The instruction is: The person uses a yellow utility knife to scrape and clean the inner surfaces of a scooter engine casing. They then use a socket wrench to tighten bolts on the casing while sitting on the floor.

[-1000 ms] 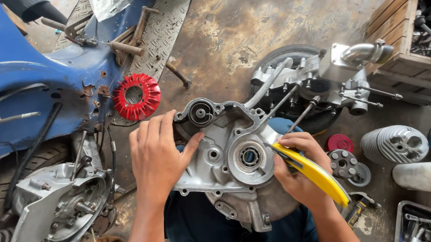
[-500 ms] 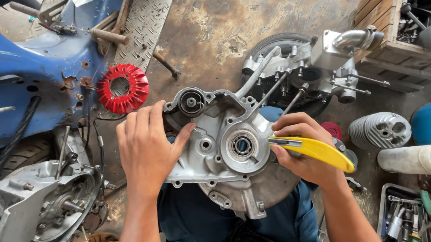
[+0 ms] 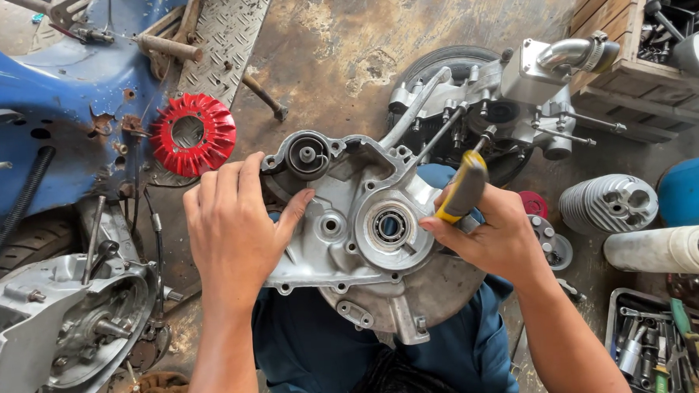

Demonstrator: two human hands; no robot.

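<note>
The engine casing (image 3: 351, 243), a bare aluminium half with a round bearing seat (image 3: 389, 227) in its middle, is lying across the person's lap in blue trousers (image 3: 448, 356); the fingers (image 3: 233, 189) of the left hand (image 3: 231, 239) are lying spread and flat over the casing's left edge, thumb pressing on its face, gripping nothing else; the fingers (image 3: 451, 232) of the right hand (image 3: 494, 242) are curling closed around a yellow-handled tool (image 3: 461, 189) just right of the bearing seat, the handle pointing up and away from the casing. Beyond the casing's upper left corner a red finned fan (image 3: 192, 134) is leaning against a blue scooter body (image 3: 44, 114); above and right of the casing another engine block (image 3: 501, 106) is sitting on the concrete floor (image 3: 336, 42); further right of the casing a ribbed cylinder (image 3: 609, 203) is standing, and a tray of tools (image 3: 665, 348) is lying below it.
</note>
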